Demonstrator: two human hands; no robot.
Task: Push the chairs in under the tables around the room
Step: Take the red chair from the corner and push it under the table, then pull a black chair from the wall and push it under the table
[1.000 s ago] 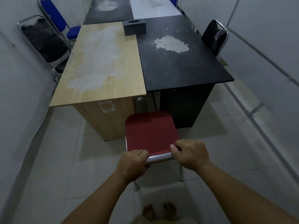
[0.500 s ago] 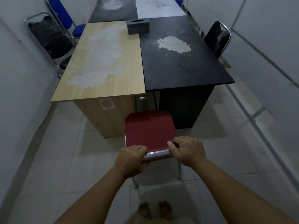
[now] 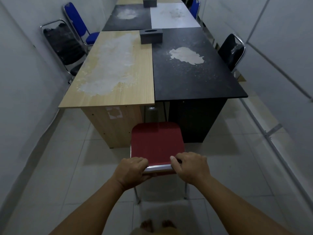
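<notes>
Left hand (image 3: 131, 172) and right hand (image 3: 191, 167) grip the chrome top rail of the red padded metal chair (image 3: 156, 143), hands apart. Chair stands on pale tiled floor (image 3: 67, 158), facing the gap between the light wood-grain table (image 3: 111, 72) and black table (image 3: 194, 73). Open floor on both sides. A torn white label, unreadable, marks the wood table's end panel.

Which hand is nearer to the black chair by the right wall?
Right. The right hand grips the red chair on the black chair's side; the left hand is farther.
</notes>
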